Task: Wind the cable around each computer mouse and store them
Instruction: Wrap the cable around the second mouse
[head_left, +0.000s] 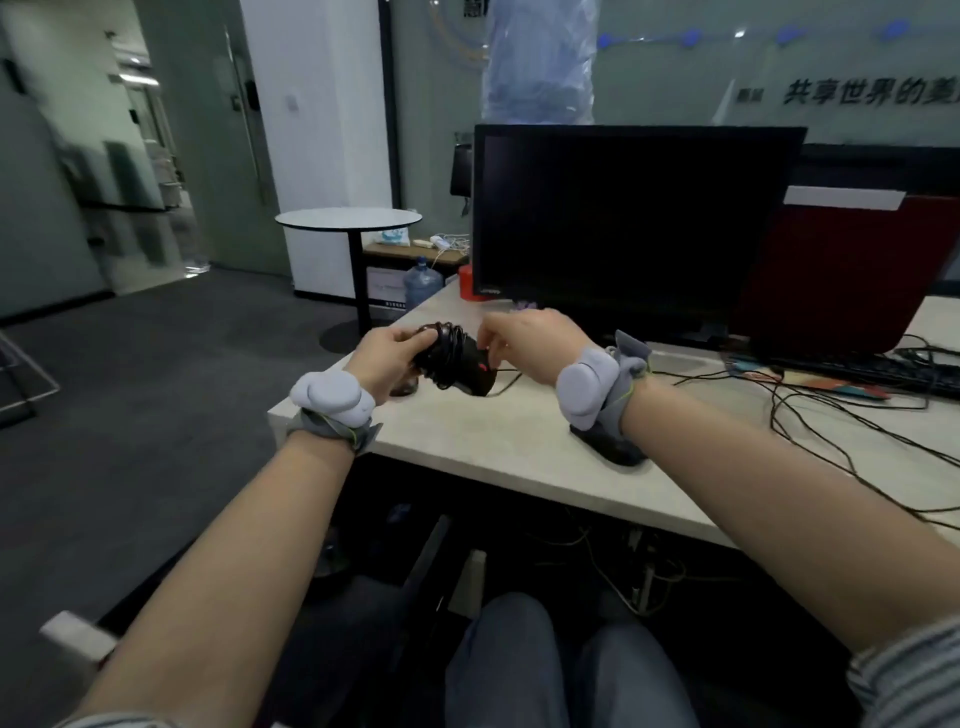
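Winding is nearly done: mouse (457, 364) gripped by left hand (387, 358), cable (506, 382) pinched by right hand (524, 338); tail needs tucking.

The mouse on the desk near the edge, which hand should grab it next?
Probably the right hand. Its wrist hangs just above that second mouse, while the left hand grips the wrapped mouse farther away.
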